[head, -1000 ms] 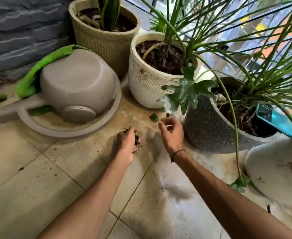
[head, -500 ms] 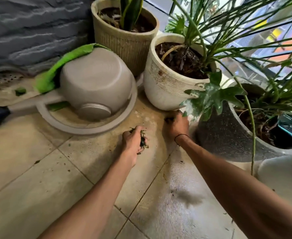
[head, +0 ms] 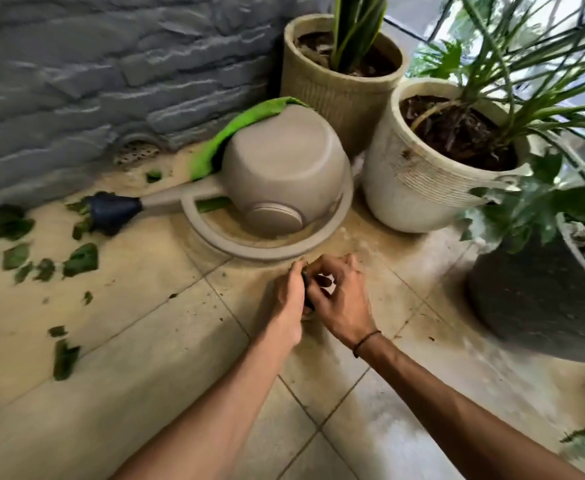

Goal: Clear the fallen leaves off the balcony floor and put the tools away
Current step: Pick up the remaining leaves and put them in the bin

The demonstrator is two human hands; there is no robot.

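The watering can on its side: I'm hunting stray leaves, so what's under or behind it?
A green cloth lies draped behind the watering can, and a green leaf peeks from under its spout. Its body hides whatever else lies beneath.

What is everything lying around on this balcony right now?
Watering can: one, beige, tipped over on the floor by the wall.
Cloth: one, bright green, draped behind the can.
Plant pots: three; tan at the back, white beside it, dark grey at right.
Fallen leaves: many, green, scattered on the tiles at left.
Floor drain: one, at the wall's foot.
Left hand: closed on leaf bits.
Right hand: touching the left.
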